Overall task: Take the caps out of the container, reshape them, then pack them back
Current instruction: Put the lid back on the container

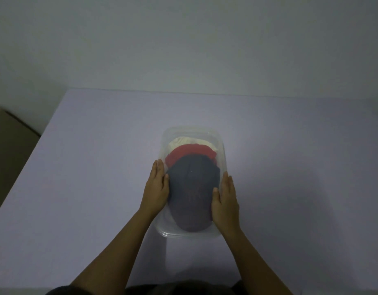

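Left hand [157, 186] and right hand [225, 201] press flat, ungripping, against the clear plastic container [190, 128]; lifting the nested dark grey fabric cap [192, 188] could snag others.

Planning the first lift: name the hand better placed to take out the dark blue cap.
Left, narrowly. The left hand lies beside the crown of the dark blue cap, thumb on its edge; the right hand sits nearer the brim.
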Motion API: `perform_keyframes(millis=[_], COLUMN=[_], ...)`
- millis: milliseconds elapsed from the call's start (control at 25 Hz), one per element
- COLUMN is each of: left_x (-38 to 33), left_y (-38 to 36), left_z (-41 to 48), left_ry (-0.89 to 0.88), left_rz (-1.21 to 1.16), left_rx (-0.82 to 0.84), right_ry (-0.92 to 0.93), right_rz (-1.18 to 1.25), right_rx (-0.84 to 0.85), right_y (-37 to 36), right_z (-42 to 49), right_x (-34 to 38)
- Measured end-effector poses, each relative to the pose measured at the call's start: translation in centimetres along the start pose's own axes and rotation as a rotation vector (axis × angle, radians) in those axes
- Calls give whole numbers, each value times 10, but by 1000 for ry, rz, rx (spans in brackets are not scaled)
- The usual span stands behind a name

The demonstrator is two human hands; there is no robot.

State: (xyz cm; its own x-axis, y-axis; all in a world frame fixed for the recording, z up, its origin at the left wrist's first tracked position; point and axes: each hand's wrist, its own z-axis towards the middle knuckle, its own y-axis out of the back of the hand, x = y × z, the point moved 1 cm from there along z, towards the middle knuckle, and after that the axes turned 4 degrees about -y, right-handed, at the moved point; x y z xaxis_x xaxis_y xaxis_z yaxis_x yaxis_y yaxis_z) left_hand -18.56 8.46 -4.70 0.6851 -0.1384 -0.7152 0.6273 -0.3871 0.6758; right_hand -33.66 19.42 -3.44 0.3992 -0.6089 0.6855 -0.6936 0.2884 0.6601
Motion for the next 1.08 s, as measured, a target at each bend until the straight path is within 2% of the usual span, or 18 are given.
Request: perform_keyframes(millis=[520, 680, 800, 1000, 1080], left_x=[-4, -2, -2, -5, -7], left_y=[-7, -4, -1, 20, 23], left_z=[10, 12, 13, 30, 43], left_ry=[-8, -13, -45, -28, -32], left_rz=[64, 226, 332, 204, 235], left_rx=[-29, -45, -66, -244, -203], right_ry=[-47, -66, -84, -148, -158], right_rz=[-30, -42, 12, 194, 192], right_rx=[-28, -38, -57, -2, 19], right_y=[-3, -3, -3, 3, 4], right_z=[16, 16, 16, 10, 11], right_x=[-5, -3, -3, -2, -1])
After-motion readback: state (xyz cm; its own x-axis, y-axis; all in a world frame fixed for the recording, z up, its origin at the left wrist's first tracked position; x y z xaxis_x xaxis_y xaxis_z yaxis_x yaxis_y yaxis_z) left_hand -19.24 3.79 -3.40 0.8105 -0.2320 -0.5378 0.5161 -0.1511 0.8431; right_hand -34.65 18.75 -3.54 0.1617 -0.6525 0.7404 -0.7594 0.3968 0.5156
